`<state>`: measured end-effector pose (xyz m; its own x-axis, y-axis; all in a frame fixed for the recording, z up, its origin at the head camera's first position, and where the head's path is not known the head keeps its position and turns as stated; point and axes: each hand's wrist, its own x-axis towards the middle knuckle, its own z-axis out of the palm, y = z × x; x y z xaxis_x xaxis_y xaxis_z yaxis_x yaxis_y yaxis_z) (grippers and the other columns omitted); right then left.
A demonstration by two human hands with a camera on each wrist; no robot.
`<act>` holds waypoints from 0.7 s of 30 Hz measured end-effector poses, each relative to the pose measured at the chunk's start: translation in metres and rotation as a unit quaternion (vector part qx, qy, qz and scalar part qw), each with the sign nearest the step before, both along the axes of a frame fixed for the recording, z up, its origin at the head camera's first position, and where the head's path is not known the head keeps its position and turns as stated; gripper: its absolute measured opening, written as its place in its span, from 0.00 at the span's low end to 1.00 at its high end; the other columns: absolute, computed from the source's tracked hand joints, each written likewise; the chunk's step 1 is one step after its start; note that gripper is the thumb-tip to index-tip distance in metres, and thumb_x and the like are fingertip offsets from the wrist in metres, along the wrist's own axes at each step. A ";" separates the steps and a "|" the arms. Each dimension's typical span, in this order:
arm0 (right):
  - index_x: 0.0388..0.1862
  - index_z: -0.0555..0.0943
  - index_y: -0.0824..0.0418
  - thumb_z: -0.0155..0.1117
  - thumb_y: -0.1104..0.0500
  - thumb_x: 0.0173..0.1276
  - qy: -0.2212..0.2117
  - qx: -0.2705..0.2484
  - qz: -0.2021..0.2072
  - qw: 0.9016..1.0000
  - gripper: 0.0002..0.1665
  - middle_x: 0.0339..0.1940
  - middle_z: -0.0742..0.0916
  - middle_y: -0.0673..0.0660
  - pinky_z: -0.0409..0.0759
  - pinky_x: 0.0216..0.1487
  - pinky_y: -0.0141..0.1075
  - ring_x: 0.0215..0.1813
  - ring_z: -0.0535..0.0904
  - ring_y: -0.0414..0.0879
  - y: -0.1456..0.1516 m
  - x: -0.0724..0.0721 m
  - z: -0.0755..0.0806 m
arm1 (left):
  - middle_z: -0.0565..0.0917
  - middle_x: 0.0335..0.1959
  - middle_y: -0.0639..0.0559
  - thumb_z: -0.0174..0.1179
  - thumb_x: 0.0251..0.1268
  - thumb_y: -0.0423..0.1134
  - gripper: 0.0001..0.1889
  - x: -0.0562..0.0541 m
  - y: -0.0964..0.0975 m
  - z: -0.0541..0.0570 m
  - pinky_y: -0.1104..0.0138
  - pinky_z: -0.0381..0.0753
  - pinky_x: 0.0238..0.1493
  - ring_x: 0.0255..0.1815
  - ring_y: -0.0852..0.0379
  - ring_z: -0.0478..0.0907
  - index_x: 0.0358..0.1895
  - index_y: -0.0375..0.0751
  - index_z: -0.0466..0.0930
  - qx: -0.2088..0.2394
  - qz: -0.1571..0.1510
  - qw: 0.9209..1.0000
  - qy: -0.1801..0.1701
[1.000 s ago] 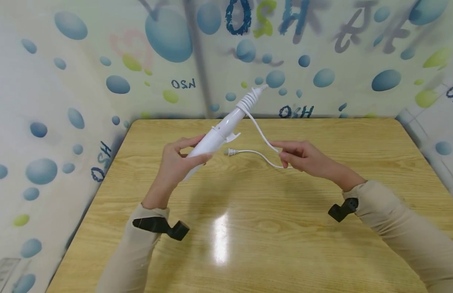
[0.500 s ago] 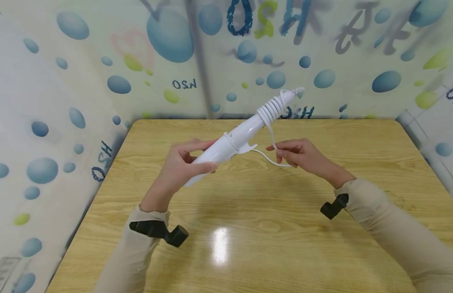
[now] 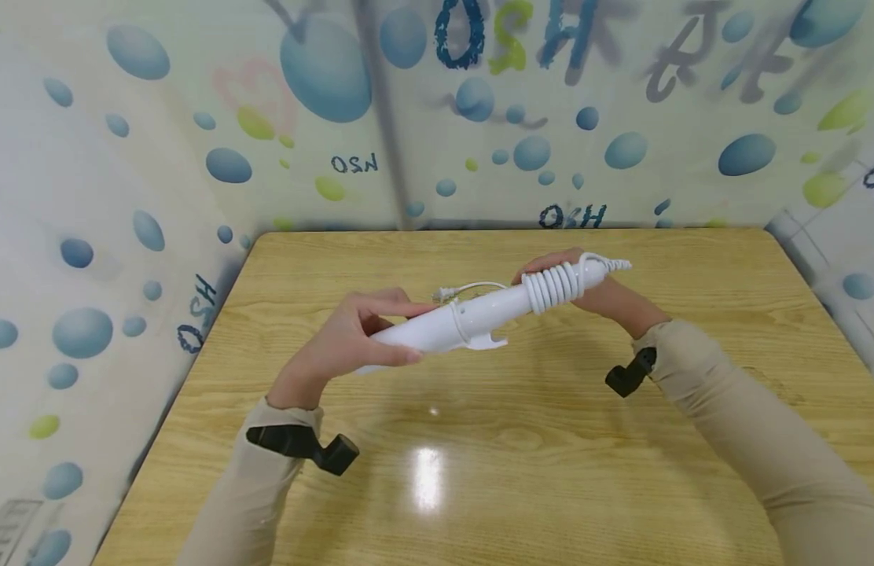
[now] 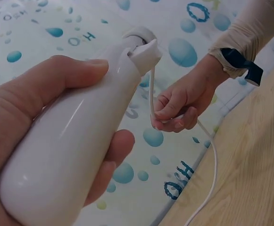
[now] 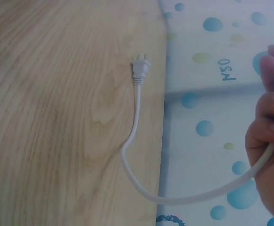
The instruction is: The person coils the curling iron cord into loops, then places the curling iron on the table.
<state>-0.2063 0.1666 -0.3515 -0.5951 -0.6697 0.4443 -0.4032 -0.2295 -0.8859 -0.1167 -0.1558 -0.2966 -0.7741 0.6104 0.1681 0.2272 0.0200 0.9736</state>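
Observation:
My left hand (image 3: 341,338) grips the thick, rounded end of a white curling iron (image 3: 490,310), held tilted above the table. A small hooked lever (image 3: 486,342) sticks out from its middle. Several turns of its white power cord (image 3: 552,288) wrap the slim handle near the ridged cord end. Behind that handle, my right hand (image 3: 610,303) is partly hidden in the head view. In the left wrist view its curled fingers (image 4: 174,123) pinch the cord. From there the free length runs down to a two-pin plug (image 5: 140,69) lying on the table.
The wooden table (image 3: 522,448) meets a patterned wall (image 3: 437,118) along its far edge. Another wall (image 3: 97,236) stands at the left. Black straps with camera mounts (image 3: 338,454) sit on both sleeves.
The curling iron has swung down from steeply raised to nearly level, its cord end moving right and toward me. The right hand has passed behind the handle with the cord, adding to the wrap.

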 end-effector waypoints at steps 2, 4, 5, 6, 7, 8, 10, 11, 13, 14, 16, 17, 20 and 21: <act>0.45 0.82 0.67 0.56 0.65 0.67 -0.017 0.021 0.002 1.000 0.12 0.38 0.85 0.52 0.77 0.33 0.30 0.35 0.79 0.40 -0.001 -0.001 0.004 | 0.75 0.36 0.40 0.69 0.44 0.25 0.26 -0.001 -0.002 -0.002 0.66 0.77 0.27 0.28 0.51 0.74 0.51 0.50 0.82 -0.010 -0.017 1.000 0.002; 0.41 0.83 0.70 0.56 0.67 0.66 -0.023 0.105 -0.052 0.993 0.10 0.30 0.85 0.55 0.72 0.22 0.29 0.23 0.74 0.39 -0.001 0.001 0.011 | 0.76 0.36 0.41 0.69 0.43 0.26 0.27 -0.002 -0.004 -0.003 0.66 0.77 0.28 0.29 0.52 0.74 0.51 0.51 0.82 -0.025 -0.032 0.999 0.006; 0.40 0.82 0.71 0.55 0.68 0.67 -0.014 0.145 -0.066 0.987 0.10 0.28 0.85 0.55 0.70 0.21 0.30 0.22 0.72 0.40 -0.001 0.002 0.014 | 0.76 0.36 0.41 0.69 0.43 0.26 0.27 -0.003 -0.005 -0.004 0.66 0.76 0.28 0.29 0.51 0.73 0.51 0.48 0.81 -0.032 -0.040 0.999 0.011; 0.40 0.81 0.73 0.54 0.68 0.67 0.001 0.171 -0.069 0.983 0.10 0.27 0.84 0.57 0.67 0.20 0.31 0.20 0.69 0.41 -0.001 0.001 0.016 | 0.77 0.37 0.42 0.69 0.43 0.26 0.26 -0.004 -0.006 -0.005 0.66 0.75 0.28 0.30 0.52 0.73 0.52 0.45 0.81 -0.040 -0.046 0.998 0.017; 0.40 0.82 0.71 0.54 0.68 0.67 0.012 0.184 -0.069 0.980 0.10 0.25 0.83 0.58 0.65 0.19 0.32 0.18 0.66 0.41 -0.001 0.000 0.017 | 0.77 0.36 0.42 0.70 0.43 0.27 0.26 -0.004 -0.006 -0.006 0.66 0.75 0.29 0.30 0.52 0.72 0.52 0.43 0.81 -0.048 -0.052 0.997 0.024; 0.39 0.82 0.70 0.54 0.67 0.67 0.016 0.197 -0.068 0.978 0.10 0.24 0.83 0.59 0.64 0.18 0.33 0.17 0.64 0.41 -0.001 0.000 0.019 | 0.77 0.36 0.43 0.70 0.43 0.27 0.26 -0.005 -0.007 -0.007 0.66 0.74 0.29 0.30 0.52 0.71 0.52 0.39 0.80 -0.054 -0.059 0.996 0.026; 0.38 0.82 0.70 0.54 0.67 0.67 0.022 0.208 -0.060 0.976 0.10 0.23 0.82 0.60 0.63 0.17 0.33 0.15 0.61 0.41 -0.001 -0.001 0.021 | 0.77 0.35 0.43 0.70 0.43 0.27 0.26 -0.006 -0.008 -0.009 0.66 0.74 0.28 0.30 0.52 0.71 0.52 0.33 0.78 -0.066 -0.071 0.995 0.025; 0.38 0.83 0.69 0.54 0.67 0.67 0.027 0.215 -0.056 0.975 0.10 0.23 0.82 0.59 0.64 0.18 0.33 0.15 0.62 0.41 -0.001 -0.002 0.022 | 0.77 0.35 0.44 0.70 0.43 0.27 0.26 -0.007 -0.009 -0.010 0.66 0.75 0.28 0.30 0.53 0.71 0.52 0.32 0.78 -0.070 -0.078 0.994 0.023; 0.37 0.83 0.68 0.55 0.67 0.67 0.043 0.229 -0.049 0.971 0.09 0.22 0.82 0.59 0.62 0.17 0.34 0.14 0.58 0.41 -0.002 -0.003 0.024 | 0.77 0.34 0.44 0.69 0.44 0.28 0.26 -0.008 -0.010 -0.013 0.66 0.75 0.28 0.30 0.53 0.71 0.52 0.33 0.78 -0.080 -0.091 0.993 0.014; 0.37 0.83 0.68 0.55 0.67 0.67 0.045 0.233 -0.042 0.970 0.09 0.22 0.82 0.59 0.63 0.17 0.34 0.14 0.58 0.41 -0.002 -0.003 0.025 | 0.77 0.34 0.44 0.69 0.45 0.28 0.26 -0.009 -0.010 -0.014 0.66 0.76 0.28 0.29 0.54 0.71 0.53 0.33 0.78 -0.086 -0.097 0.991 0.010; 0.37 0.83 0.68 0.55 0.67 0.67 0.051 0.245 -0.032 0.968 0.09 0.23 0.82 0.59 0.63 0.18 0.35 0.14 0.58 0.42 -0.002 -0.004 0.028 | 0.77 0.34 0.45 0.69 0.46 0.29 0.25 -0.009 -0.011 -0.016 0.66 0.76 0.28 0.30 0.54 0.71 0.53 0.35 0.79 -0.103 -0.105 0.989 0.006; 0.38 0.83 0.68 0.55 0.67 0.67 0.053 0.251 -0.028 0.966 0.09 0.23 0.82 0.58 0.63 0.19 0.35 0.15 0.59 0.42 -0.003 -0.004 0.030 | 0.77 0.34 0.45 0.69 0.46 0.30 0.25 -0.010 -0.011 -0.018 0.66 0.76 0.28 0.30 0.54 0.71 0.53 0.36 0.79 -0.111 -0.107 0.988 0.006; 0.38 0.83 0.67 0.55 0.66 0.67 0.059 0.270 -0.028 0.961 0.09 0.24 0.82 0.57 0.64 0.22 0.35 0.17 0.61 0.43 -0.003 -0.004 0.034 | 0.78 0.34 0.47 0.70 0.46 0.31 0.25 -0.011 -0.011 -0.021 0.65 0.76 0.28 0.31 0.54 0.72 0.53 0.38 0.79 -0.142 -0.101 0.985 0.007; 0.38 0.83 0.67 0.56 0.66 0.67 0.062 0.275 -0.031 0.959 0.09 0.24 0.82 0.57 0.65 0.23 0.35 0.17 0.61 0.43 -0.003 -0.004 0.035 | 0.78 0.34 0.48 0.70 0.46 0.32 0.25 -0.012 -0.011 -0.022 0.65 0.76 0.28 0.32 0.54 0.72 0.53 0.39 0.80 -0.153 -0.096 0.983 0.009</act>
<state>-0.2103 0.1636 -0.3166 -0.6068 -0.7882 0.1028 -0.5104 0.2873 -0.8105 -0.1284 -0.1669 -0.3184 -0.6377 0.7696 -0.0334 0.2731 0.2664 0.9244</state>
